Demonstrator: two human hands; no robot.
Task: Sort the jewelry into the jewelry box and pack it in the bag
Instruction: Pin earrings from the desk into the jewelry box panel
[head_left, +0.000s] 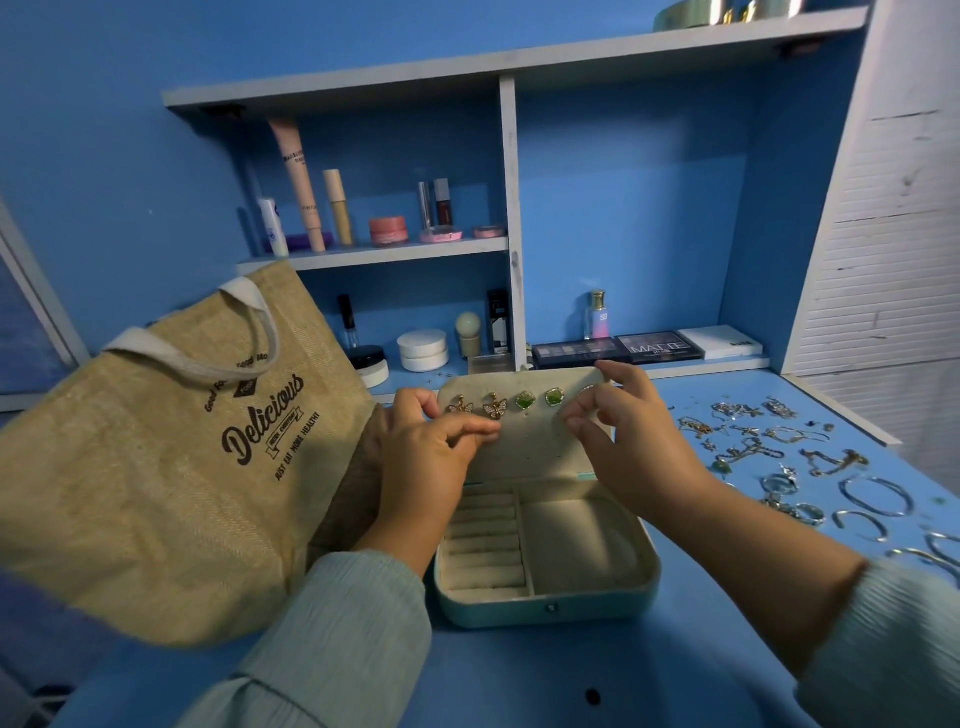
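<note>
Jewelry box (545, 582): open at centre on the blue desk (675, 649); lid panel (524, 441) upright at its 12 o'clock edge.
Earrings: two butterfly earrings (478, 406) and two green earrings (540, 399) pinned along the panel's top.
My left hand (421, 457): fingers curled, pinching at the panel's left side; what they hold I cannot tell.
My right hand (634, 441): fingertips on the panel's top right corner, pinching there.
Jute bag (156, 467): at 9 o'clock, beside the box.
Loose jewelry (810, 467): scattered at 3 o'clock.

1. Lighting is dim and cool, with a blue cast overall.
2. Soft shadows fall under the shelves (374, 252).
3. Wide-angle distortion bends the edges.
4. The sleeves (332, 639) near the bottom look soft and slightly blurred.
</note>
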